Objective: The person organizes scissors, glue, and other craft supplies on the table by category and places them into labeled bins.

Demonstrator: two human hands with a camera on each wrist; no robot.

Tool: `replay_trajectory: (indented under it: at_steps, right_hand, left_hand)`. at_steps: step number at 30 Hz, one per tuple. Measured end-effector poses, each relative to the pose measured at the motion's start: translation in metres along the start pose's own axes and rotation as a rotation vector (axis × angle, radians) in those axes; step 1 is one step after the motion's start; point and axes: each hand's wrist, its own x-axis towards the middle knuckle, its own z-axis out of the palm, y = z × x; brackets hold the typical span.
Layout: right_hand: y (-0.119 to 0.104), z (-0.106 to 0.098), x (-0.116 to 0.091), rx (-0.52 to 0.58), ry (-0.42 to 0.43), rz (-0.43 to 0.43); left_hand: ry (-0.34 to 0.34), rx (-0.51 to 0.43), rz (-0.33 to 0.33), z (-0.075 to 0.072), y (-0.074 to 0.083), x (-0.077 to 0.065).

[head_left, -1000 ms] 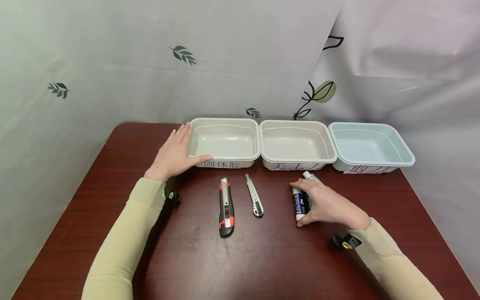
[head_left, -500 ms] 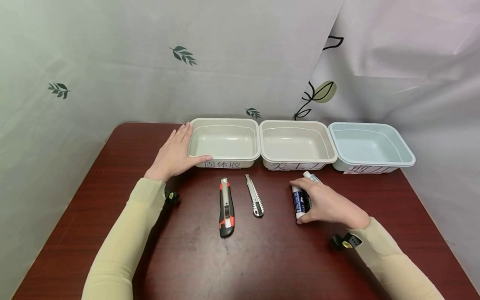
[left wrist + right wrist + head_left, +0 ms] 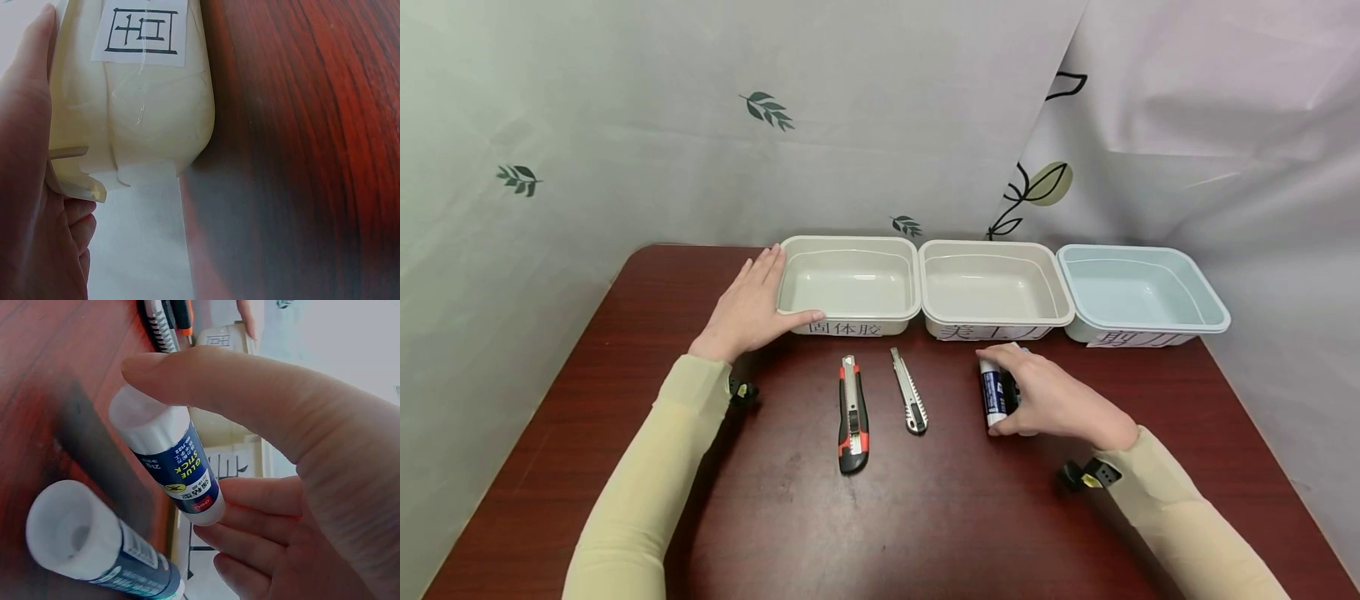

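Note:
My right hand (image 3: 1056, 404) pinches a white-and-blue glue stick (image 3: 993, 393) end to end, thumb on the near end and fingertips at the far end. In the right wrist view this glue stick (image 3: 181, 465) appears just off the table. A second glue stick (image 3: 140, 569) lies beside it; from the head it is mostly hidden behind the hand. My left hand (image 3: 745, 308) rests against the left corner of a cream bin (image 3: 850, 318), fingers straight along its side and thumb on the front rim. The left wrist view shows the bin's labelled front (image 3: 156, 94).
A second cream bin (image 3: 996, 322) and a pale blue bin (image 3: 1150, 327), both labelled in front, continue the row. A red-and-black utility knife (image 3: 853, 417) and a slimmer silver one (image 3: 910, 392) lie on the dark table (image 3: 775, 517). A patterned curtain (image 3: 850, 125) hangs behind.
My right hand has closed on the nearer glue stick and raised it slightly, shifting a little up and left in the head view. My left hand and the bins have stayed put.

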Motion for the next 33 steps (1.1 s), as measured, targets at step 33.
replay_trajectory:
  at_steps: [33]
  right_hand:
    - [-0.023,-0.032,0.031,0.048,0.102,-0.084]
  left_hand:
    - [0.01,0.002,0.006,0.001,-0.001,-0.002]
